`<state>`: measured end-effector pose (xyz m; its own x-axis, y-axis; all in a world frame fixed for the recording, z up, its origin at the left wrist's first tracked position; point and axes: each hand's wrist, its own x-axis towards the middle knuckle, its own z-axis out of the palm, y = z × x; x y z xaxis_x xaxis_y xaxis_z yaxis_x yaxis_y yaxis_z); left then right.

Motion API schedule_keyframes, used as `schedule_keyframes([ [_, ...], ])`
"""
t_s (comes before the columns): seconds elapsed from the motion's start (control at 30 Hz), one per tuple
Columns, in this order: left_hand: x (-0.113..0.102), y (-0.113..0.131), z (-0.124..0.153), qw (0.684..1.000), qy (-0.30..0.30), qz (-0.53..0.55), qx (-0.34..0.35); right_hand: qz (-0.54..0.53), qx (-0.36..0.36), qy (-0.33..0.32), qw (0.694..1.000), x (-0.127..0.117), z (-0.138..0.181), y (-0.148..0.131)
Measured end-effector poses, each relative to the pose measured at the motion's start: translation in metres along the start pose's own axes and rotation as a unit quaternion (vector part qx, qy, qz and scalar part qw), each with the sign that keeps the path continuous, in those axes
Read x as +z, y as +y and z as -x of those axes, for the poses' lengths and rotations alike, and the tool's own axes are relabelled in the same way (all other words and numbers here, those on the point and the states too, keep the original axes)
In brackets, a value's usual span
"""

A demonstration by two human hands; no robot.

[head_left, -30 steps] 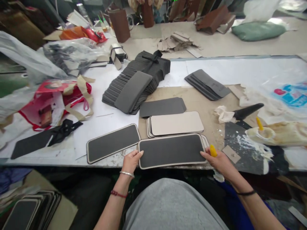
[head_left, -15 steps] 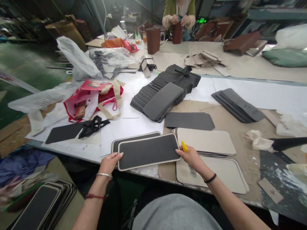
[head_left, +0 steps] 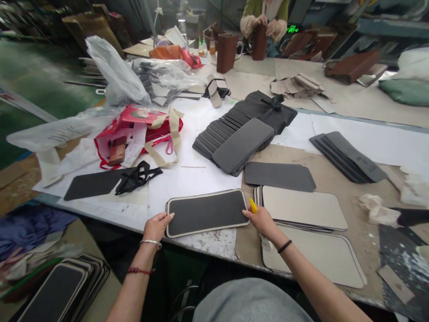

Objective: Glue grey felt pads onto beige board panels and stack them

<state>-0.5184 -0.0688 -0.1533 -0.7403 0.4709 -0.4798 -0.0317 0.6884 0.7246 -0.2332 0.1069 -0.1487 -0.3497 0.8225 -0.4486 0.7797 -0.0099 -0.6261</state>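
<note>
A dark grey panel point(head_left: 208, 213) with rounded corners and a beige border lies at the table's front edge, on top of at least one like it. My left hand point(head_left: 157, 228) pinches its left end, thumb on top. At the right end, my right hand point(head_left: 263, 219) grips the corner between thumb and fingers. A yellow tool end point(head_left: 253, 205) sticks up from that same hand; the rest of the tool is mostly hidden. Just right of it lie two stacks of beige boards, a back stack point(head_left: 304, 207) and a front stack point(head_left: 315, 255).
Behind are a grey board point(head_left: 279, 175), a fanned pile of dark pieces point(head_left: 228, 125) and another dark stack point(head_left: 346, 156). A red bag point(head_left: 130, 134) and black straps point(head_left: 137, 178) lie left. Bordered panels point(head_left: 55, 290) stand lower left. Across the table, a person holds a brown box point(head_left: 259, 42).
The bordered panel came down and left onto the one beneath it, and their edges now nearly line up. Both hands stayed on its ends. The camera view shifted slightly.
</note>
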Motion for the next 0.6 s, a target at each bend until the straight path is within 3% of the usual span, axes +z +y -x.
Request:
schedule_keyframes([
  [0.4,-0.003,-0.007,-0.013,0.992,0.048,-0.113,0.004,0.168,0.034,-0.005,0.985,0.013,0.005,-0.014],
  [0.53,-0.009,-0.001,-0.023,0.980,0.026,-0.196,-0.014,0.167,0.036,0.016,0.985,-0.002,0.020,-0.025],
  [0.6,-0.009,0.006,-0.021,0.956,0.050,-0.286,0.040,0.128,0.018,0.042,0.991,-0.018,0.034,-0.029],
])
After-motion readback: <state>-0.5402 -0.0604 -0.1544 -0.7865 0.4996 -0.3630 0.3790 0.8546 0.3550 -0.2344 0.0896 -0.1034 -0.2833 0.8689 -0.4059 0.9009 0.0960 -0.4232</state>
